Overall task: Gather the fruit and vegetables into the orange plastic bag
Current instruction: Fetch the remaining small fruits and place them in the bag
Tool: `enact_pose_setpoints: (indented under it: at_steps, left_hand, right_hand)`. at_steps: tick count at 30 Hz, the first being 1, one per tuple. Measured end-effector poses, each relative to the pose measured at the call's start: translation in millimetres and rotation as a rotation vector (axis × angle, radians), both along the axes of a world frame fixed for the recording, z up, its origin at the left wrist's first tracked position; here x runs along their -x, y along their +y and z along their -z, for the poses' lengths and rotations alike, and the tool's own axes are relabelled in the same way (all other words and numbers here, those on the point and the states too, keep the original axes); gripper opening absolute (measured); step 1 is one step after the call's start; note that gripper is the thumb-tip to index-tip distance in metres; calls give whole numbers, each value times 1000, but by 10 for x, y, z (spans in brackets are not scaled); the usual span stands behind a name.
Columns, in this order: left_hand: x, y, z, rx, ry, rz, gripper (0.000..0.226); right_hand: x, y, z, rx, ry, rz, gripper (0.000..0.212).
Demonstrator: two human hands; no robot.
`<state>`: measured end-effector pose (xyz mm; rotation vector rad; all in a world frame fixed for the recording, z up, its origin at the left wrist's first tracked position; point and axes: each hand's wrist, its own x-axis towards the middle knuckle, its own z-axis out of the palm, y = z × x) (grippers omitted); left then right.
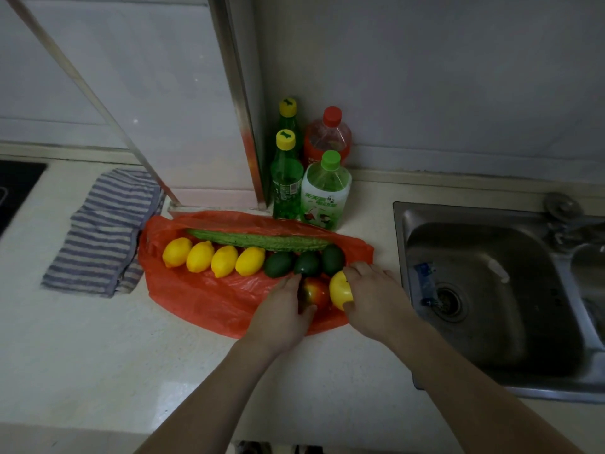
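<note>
Produce sits in rows atop the flat orange plastic bag mid-frame, left hand curled round a red round apple, right hand round a yellow fruit, probably bunching them together.

— Where's the bag?
— Flat on the counter, with the towel to its left, the sink to its right and four bottles behind it.
— And on it?
— The gourd lies along the back. Before it are four lemons in a row, then three avocados to their right. Nearer, at the right end, is an apple, with another fruit just right of it.
</note>
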<state>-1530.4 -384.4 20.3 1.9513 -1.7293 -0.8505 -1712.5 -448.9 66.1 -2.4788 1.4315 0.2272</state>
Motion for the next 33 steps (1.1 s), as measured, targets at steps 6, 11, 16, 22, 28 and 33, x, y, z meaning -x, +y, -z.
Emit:
enact_pose_setpoints:
  at_steps: [6, 11, 16, 22, 28, 33]
  left_hand:
    - [-159, -13, -108, 31, -81, 55, 70]
    - [-372, 20, -238, 69, -159, 169, 67]
    - [-629, 112, -412, 123, -272, 272, 60]
    - [-932, 205, -723, 220, -312, 340, 52]
    - [-1168, 338, -1115, 303, -341, 400, 47]
    - [-1327, 470, -1444, 360, -371, 432, 48]
  right_hand:
    - [-85, 106, -64, 50, -27, 62, 65]
    - [-204, 281, -174, 119, -28, 148, 63]
    - [-350, 514, -321, 161, -14, 217, 58]
    - [-578, 854, -585, 229, 4, 292, 50]
    - [-797, 1236, -882, 283, -25, 405, 44]
    - [-941, 1539, -1183, 321, -52, 477, 52]
